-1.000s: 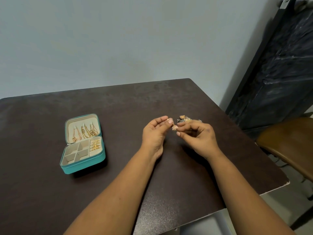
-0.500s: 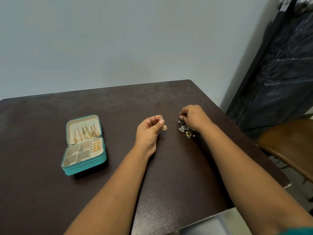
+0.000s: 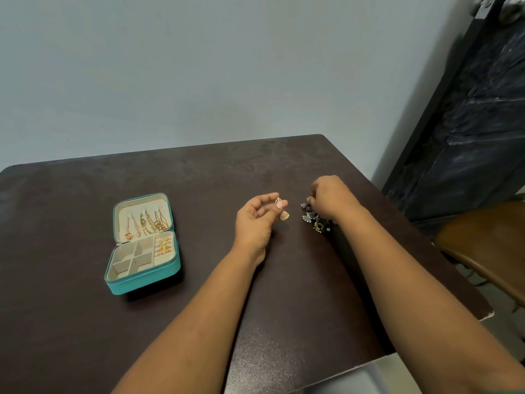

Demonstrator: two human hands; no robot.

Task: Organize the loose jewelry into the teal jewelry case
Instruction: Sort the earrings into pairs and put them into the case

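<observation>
Gold filigree earring [image 3: 283,211] pinched in left-hand grip [image 3: 255,223]; right-hand grip [image 3: 331,197], closure indiscernible, searches dark jewelry pile [image 3: 315,220] at three o'clock, presumably for its mate.

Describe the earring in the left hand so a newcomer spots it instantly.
On the dark table, right of the open teal case, the left hand pinches a gold earring. It hangs alone, pale gold; the pile under the right hand is darker.

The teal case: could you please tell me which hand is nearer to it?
Left. The left hand is right of the case; the right hand is farther right, at the jewelry pile.
</observation>
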